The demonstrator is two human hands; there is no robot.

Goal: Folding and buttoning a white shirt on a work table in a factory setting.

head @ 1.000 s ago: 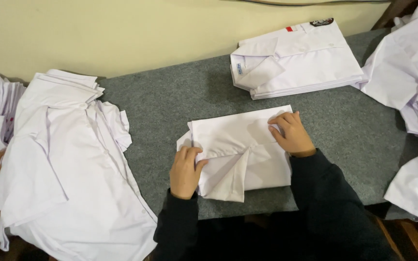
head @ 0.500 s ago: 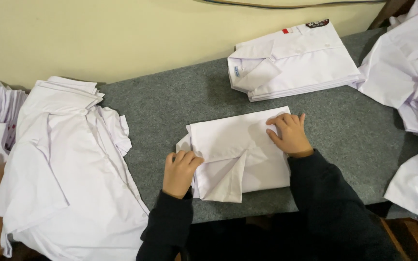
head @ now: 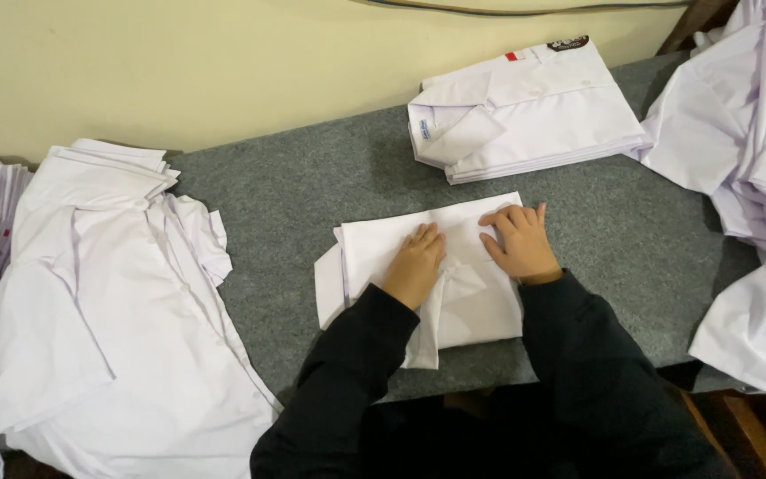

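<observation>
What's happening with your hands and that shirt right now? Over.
Left hand and right hand flat on the folded white shirt, holding nothing. Shirt lies on the grey table. Nothing in the way.

a grey felt-covered table (head: 312,191) stands against a plain cream wall (head: 206,62); dark wooden furniture (head: 698,13) beside it.

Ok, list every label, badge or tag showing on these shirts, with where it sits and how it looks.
Neck label: inside the collar of the folded shirt stack at the back, small, bluish.
Red patch: stack's far edge, small rectangle.
Dark badge: stack's far edge, oblong, with red and white marks.
</observation>
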